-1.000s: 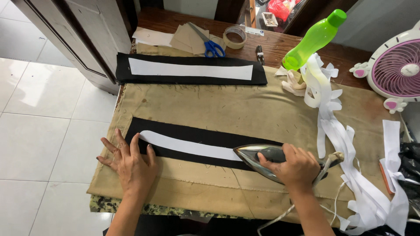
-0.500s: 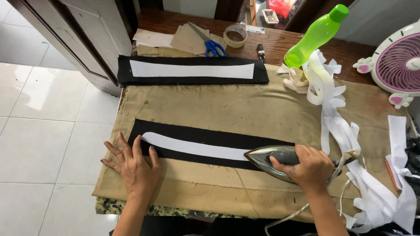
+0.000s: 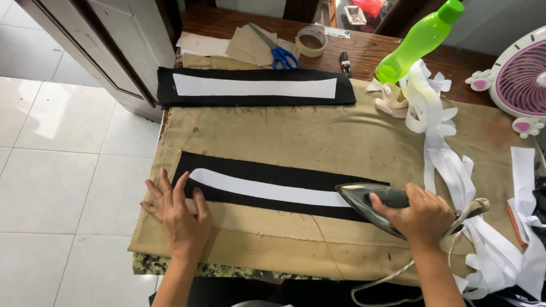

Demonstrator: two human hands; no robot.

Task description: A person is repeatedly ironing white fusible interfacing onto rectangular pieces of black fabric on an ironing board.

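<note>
Few such things show here. Beyond the far edge of the bench, just behind the green bottle, a small open box sits with pale walls and greyish contents, too small to make out further. No label, sign or screen can be seen.

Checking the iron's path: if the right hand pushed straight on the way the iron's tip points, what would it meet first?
The right hand grips the silver iron, tip pointing left along the long white strip on the black fabric panel. Past that strip, it would likely meet the left hand flat at the panel's end.
</note>
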